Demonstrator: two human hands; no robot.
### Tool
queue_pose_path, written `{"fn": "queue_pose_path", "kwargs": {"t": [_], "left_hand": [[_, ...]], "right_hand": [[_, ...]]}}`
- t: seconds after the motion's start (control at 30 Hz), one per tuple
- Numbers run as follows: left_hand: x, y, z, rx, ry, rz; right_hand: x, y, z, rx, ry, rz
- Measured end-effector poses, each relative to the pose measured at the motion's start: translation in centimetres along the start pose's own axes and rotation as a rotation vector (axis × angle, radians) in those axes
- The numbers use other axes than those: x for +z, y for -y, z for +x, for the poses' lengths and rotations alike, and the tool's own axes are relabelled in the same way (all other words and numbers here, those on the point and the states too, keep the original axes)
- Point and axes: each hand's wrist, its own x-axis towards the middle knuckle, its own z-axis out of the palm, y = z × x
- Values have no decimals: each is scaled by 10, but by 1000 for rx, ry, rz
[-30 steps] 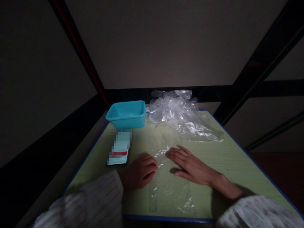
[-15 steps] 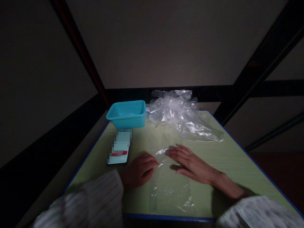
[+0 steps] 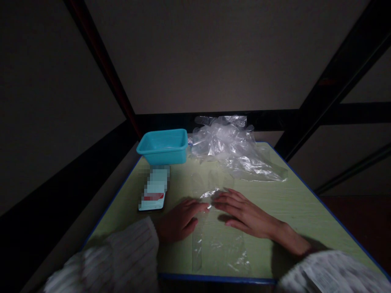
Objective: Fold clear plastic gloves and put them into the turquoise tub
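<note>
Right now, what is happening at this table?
A person is at a green table with both hands on a flat piece of clear plastic film lying near the front edge. The right hand rests flat on it, and the left hand touches its left side with the fingertips; neither has a grip on it. Farther back are a teal tub and a pile of crumpled clear plastic, with a phone at the left.

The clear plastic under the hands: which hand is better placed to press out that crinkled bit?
Probably the right. The right hand lies flat on the clear plastic, fingers spread, tips at the crinkle. The left hand rests mostly off its left edge, only fingertips reaching it.
</note>
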Motion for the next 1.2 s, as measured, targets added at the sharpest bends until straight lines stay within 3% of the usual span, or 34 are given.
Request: {"fn": "queue_pose_path", "kwargs": {"t": [0.3,1.2], "left_hand": [[6,4,-3,40,-86,15],[-3,18,-9,65,-214,200]], "right_hand": [[4,14,7,-10,51,-23],[7,14,5,-10,33,12]]}}
